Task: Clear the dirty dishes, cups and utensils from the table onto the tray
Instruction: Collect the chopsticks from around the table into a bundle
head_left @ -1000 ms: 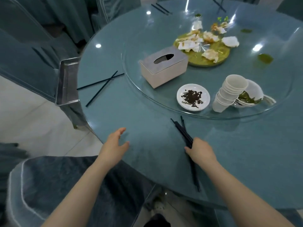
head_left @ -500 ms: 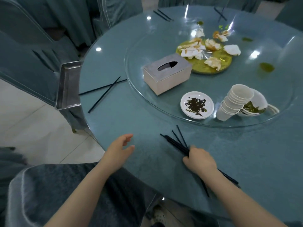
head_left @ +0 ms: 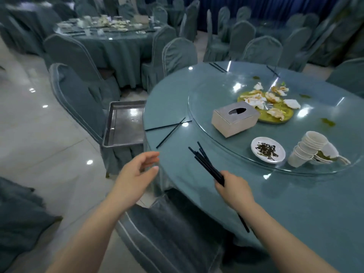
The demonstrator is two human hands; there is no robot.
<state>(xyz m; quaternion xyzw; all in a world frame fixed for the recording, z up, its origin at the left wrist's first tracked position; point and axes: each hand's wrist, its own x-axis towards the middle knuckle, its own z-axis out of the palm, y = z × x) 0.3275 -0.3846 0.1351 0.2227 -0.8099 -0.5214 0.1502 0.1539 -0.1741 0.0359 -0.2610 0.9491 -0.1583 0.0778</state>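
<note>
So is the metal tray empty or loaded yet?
Empty: the metal tray shows only bare, shiny floor. The chopsticks are in the right hand.

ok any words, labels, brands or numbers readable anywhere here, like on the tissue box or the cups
None can be read.
Tissue box: plain silver sides, no print visible.
Stack of cups: plain white.
Tray: bare metal, no marking seen.
Small plate: dark food scraps only, no text.

Tray beside the tabletop
Tray [head_left: 126, 123] sits left of the tabletop [head_left: 295, 203]; crossed chopsticks [head_left: 169, 129] lie near it, cups [head_left: 307, 148] far right.
</note>
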